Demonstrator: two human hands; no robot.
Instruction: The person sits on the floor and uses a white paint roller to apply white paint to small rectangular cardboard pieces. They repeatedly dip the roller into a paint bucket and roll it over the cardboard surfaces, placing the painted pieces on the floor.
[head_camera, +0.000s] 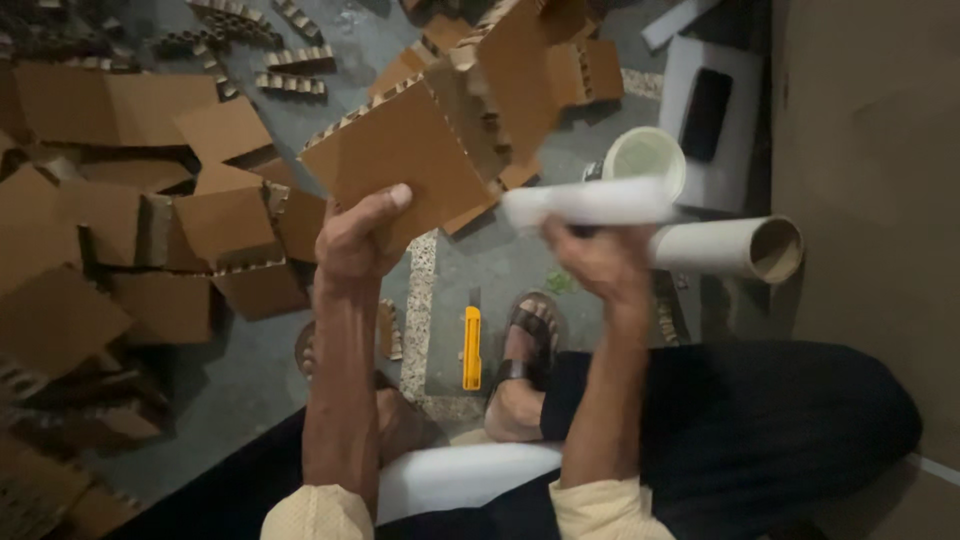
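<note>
- Gripping: left hand (355, 240) has thumb on top and fingers (392, 197) curled under the near edge of a brown corrugated cardboard square (400, 155), pinching it and holding it up tilted over the floor.
- Right hand (600, 262) is closed around a blurred white strip-like tool (590, 202), held level just right of the square; fingers are wrapped tight, exact pinch cannot be told through the blur.
- A second cardboard assembly (520, 70) hangs joined at the far right edge of the held square.
- Just beyond the right hand: white round cup (647, 155), and a white cardboard tube (735, 248) lying on its side with its brown open end to the right.
- Farther right: white box (730, 110) with a dark rectangle on it.
- On the grey floor (250, 370) between the forearms: yellow utility knife (471, 348), near a sandalled foot (525, 340).
- Left side: heap of cut cardboard pieces (130, 230); corrugated strips (290, 70) at far left.
</note>
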